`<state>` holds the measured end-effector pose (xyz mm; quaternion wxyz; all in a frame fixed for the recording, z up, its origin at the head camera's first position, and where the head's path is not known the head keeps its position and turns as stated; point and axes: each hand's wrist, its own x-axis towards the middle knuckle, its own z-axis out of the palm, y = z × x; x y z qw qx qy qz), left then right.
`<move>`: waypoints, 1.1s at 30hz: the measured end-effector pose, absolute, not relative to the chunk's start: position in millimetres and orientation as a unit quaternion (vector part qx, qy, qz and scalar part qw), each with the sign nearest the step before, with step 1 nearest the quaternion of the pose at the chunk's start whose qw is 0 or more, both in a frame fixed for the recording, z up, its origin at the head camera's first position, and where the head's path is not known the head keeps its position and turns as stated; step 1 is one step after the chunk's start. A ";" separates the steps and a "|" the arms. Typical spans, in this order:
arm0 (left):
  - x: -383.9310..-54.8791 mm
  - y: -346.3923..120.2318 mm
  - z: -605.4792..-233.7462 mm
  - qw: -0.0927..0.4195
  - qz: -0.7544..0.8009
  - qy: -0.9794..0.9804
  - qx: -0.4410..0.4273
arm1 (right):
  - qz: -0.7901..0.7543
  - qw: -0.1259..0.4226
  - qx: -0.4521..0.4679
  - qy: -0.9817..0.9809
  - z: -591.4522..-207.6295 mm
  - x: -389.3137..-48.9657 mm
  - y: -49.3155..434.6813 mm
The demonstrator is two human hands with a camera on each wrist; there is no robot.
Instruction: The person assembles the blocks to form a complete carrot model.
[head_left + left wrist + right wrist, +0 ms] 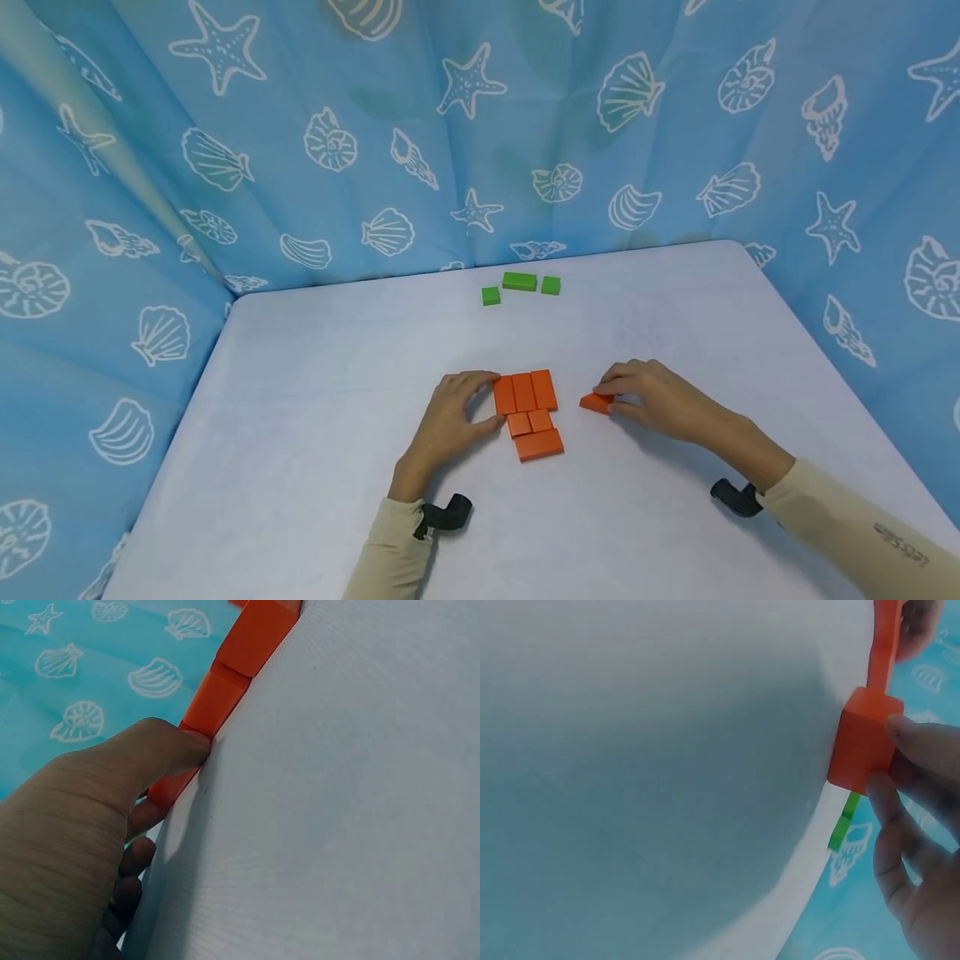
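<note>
On the white table, flat orange blocks lie together: a row of three long blocks (523, 392), two small blocks (529, 422) below, and a wide block (539, 445) nearest me. My left hand (450, 421) is at the row's left side, pinching the leftmost orange block (504, 395) between thumb and index finger at its ends. In the left wrist view the thumb (193, 746) presses its near end. To the right, apart from the group, my right hand (660, 402) pinches an orange block with a slanted side (596, 403). Fingertips partly cover that block.
Toward the back edge stand three green blocks: a long one (519, 282) between two small ones (491, 296). A blue curtain (420, 150) with white shells hangs behind and beside the white table (337, 375). Black wrist devices (448, 513) sit under both sleeves.
</note>
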<state>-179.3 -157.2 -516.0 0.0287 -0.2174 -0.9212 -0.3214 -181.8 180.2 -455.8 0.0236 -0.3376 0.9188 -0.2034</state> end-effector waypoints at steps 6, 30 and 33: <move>-180.9 -158.7 -515.5 0.023 -0.322 -0.921 -0.219 | -0.236 0.031 -0.376 0.895 -456.8 -144.5 173.1; -180.2 -157.3 -515.4 0.020 -0.327 -0.921 -0.212 | -0.224 -0.047 -0.462 0.857 -467.6 -118.2 116.4; -179.7 -156.8 -515.7 0.022 -0.326 -0.920 -0.214 | -0.227 -0.042 -0.452 0.862 -467.3 -117.2 114.1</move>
